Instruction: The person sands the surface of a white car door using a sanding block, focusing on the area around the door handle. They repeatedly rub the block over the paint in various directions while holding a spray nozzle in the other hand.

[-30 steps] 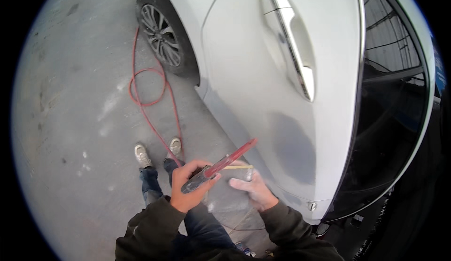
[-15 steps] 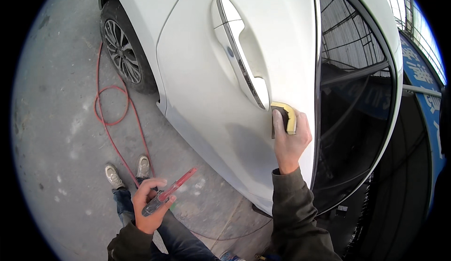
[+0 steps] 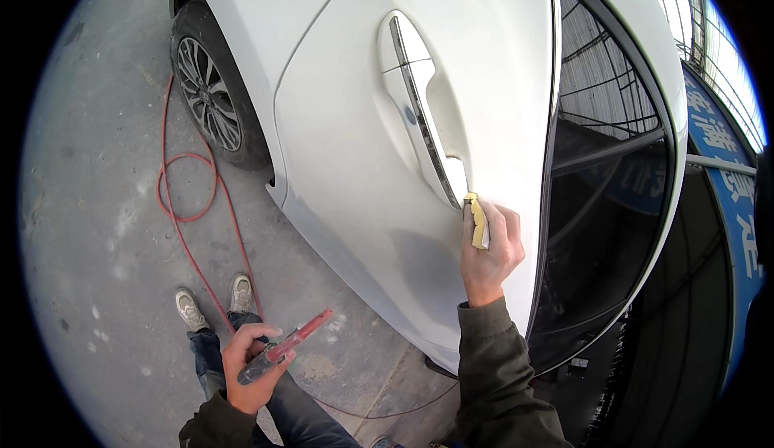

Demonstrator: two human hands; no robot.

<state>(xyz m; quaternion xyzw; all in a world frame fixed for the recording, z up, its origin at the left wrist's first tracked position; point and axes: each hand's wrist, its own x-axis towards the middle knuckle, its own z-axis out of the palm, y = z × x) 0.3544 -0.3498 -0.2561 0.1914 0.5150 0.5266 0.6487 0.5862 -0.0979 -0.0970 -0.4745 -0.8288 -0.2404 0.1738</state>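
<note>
My right hand [image 3: 493, 246] pinches a yellow foam sanding pad [image 3: 480, 226], its narrow edge at the lower end of a car door handle [image 3: 421, 105]. The handle is white with a dark, shiny strip. Around it spreads the white door panel [image 3: 339, 125], with a greyish patch [image 3: 427, 262] below the handle. Well away from the car body, at the lower left, my left hand [image 3: 254, 367] has its fingers closed around a slim red tool with a dark grey end [image 3: 286, 347]. I cannot make out its exact kind.
A wheel [image 3: 211, 85] stands at the upper left. Across the grey floor runs a looped red hose [image 3: 216, 182], near pale sneakers [image 3: 192, 311] and jeans. Dark window glass [image 3: 605, 206] curves along the right; beyond it hangs a blue banner [image 3: 730, 166].
My right hand has turned the foam pad, so its dark face no longer shows and its edge meets the handle's end. The view has shifted slightly; my left hand keeps its hold.
</note>
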